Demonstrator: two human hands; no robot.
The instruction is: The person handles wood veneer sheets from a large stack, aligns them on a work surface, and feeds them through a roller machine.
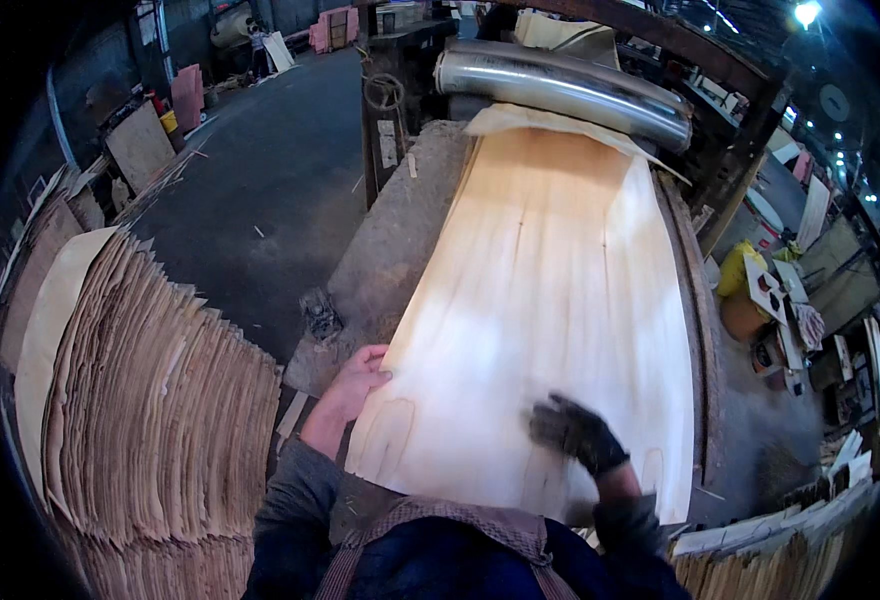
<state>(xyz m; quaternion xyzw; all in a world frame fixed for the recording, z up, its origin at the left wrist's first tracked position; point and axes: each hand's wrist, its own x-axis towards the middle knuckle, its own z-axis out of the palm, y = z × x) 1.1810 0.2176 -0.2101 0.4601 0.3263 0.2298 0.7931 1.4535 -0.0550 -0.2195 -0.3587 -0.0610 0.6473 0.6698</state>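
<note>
A long pale wood veneer sheet (520, 300) lies lengthwise in front of me, its far end close to a shiny metal roller (565, 92). My bare left hand (350, 392) holds the sheet's left edge near the front corner, thumb on top; the fingers under the edge are partly hidden. Over the near right part of the sheet is my right hand (578, 432) in a dark glove, fingers stretched out and slightly blurred. Whether its palm touches the wood I cannot tell. Just before the roller, a ragged piece of veneer (560, 125) crosses the sheet's far end.
A tall stack of veneer sheets (160, 400) stands at my left, and another stack (780, 545) at the lower right. The machine's worn table (400, 230) shows left of the sheet. Right of it are a yellow bag (738, 268) and wood scraps on the floor.
</note>
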